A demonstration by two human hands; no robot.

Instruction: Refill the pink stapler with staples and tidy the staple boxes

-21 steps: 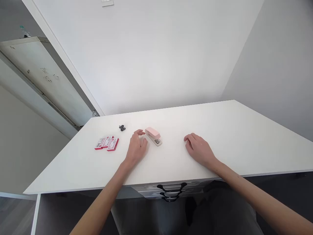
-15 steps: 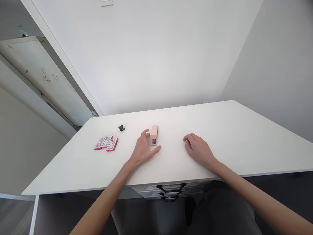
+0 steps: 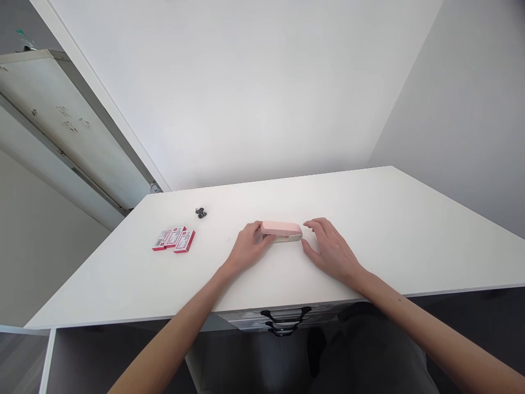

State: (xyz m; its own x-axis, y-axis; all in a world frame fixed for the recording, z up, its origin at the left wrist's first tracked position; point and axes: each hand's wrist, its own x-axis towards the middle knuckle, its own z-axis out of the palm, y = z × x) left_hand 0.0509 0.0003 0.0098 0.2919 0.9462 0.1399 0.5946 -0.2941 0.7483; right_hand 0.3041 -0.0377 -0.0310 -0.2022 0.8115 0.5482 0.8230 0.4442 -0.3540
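Note:
A pink stapler (image 3: pixel 282 228) with a pale base lies sideways across the white tabletop (image 3: pixel 356 197), between my two hands. My left hand (image 3: pixel 247 244) grips its left end, with the thumb on the near side and the fingers behind. Just off the stapler's right end is my right hand (image 3: pixel 330 249), its thumb and fingers apart and nothing between them. The left fingertips are partly hidden behind the stapler.
Several small red-and-white boxes (image 3: pixel 174 239) lie together on the left of the table. Behind them sit small black binder clips (image 3: pixel 200 213). Drawer handles (image 3: pixel 286 316) show below the front edge, and a wall (image 3: pixel 262 109) rises behind the table.
My left hand has closed on the stapler, which has turned from pointing away to lying sideways and shifted right. My right hand's curled fingers have opened out towards its end.

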